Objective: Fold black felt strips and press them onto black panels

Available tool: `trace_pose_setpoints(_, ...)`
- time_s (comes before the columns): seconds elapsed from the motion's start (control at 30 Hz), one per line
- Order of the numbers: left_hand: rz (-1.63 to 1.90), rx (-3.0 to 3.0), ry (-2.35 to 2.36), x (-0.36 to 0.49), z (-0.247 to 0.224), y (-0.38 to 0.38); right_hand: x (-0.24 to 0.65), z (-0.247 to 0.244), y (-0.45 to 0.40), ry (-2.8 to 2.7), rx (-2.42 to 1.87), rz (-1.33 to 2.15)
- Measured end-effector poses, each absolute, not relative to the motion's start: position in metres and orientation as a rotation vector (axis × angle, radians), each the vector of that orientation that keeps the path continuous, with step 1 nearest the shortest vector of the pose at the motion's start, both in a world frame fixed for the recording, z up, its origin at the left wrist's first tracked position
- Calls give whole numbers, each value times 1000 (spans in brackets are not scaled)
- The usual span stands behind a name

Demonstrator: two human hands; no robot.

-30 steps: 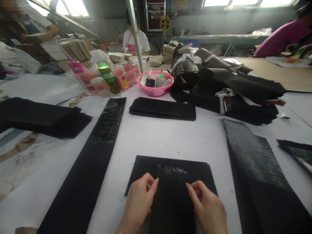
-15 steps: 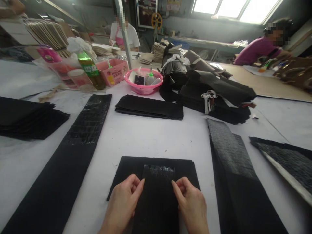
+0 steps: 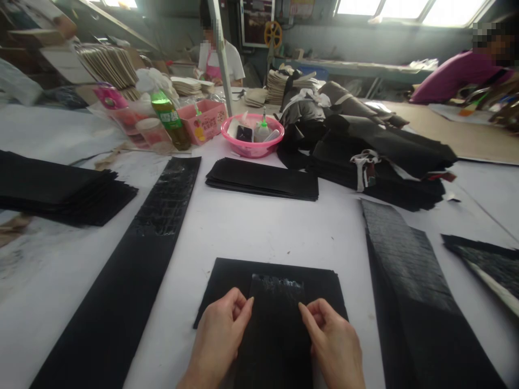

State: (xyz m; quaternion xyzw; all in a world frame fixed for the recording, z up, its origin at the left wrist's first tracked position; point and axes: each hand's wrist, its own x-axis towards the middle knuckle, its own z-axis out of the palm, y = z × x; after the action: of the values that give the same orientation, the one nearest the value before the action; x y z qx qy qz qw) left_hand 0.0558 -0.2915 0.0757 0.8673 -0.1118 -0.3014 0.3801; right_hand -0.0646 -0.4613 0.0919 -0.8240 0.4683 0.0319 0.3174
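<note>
A narrow black strip (image 3: 275,335) with a shiny smear across its far end lies over a wider black panel (image 3: 227,275) on the white table. My left hand (image 3: 221,337) pinches the strip's left edge between thumb and fingers. On the opposite edge my right hand (image 3: 334,337) holds it in the same kind of pinch. Whether the strip touches the panel all along cannot be made out. Long black strips (image 3: 117,281) with a glossy far part extend along the left, and more overlapping black strips (image 3: 425,313) lie at the right.
Beyond the panel sits a stack of black pieces (image 3: 263,181). Behind it stand a pink basin (image 3: 251,148) with bottles and a phone, a pink box (image 3: 205,121) and a green-labelled bottle (image 3: 170,121). Black material (image 3: 381,146) is heaped at the back right. Several people work farther off.
The whole view has shifted, so things appear farther right. Both hands keep their pinch on the strip, and its place on the panel looks about the same.
</note>
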Motion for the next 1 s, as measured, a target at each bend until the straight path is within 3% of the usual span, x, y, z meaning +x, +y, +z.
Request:
trace_pose_setpoints(0.3, -738, 2246, -309, 57, 76, -293, -62, 92, -463, 1274, -2144, 192)
trace_pose_setpoints(1.0, -763, 2257, -316, 56, 72, -292, -60, 97, -459, 1242, -2121, 80)
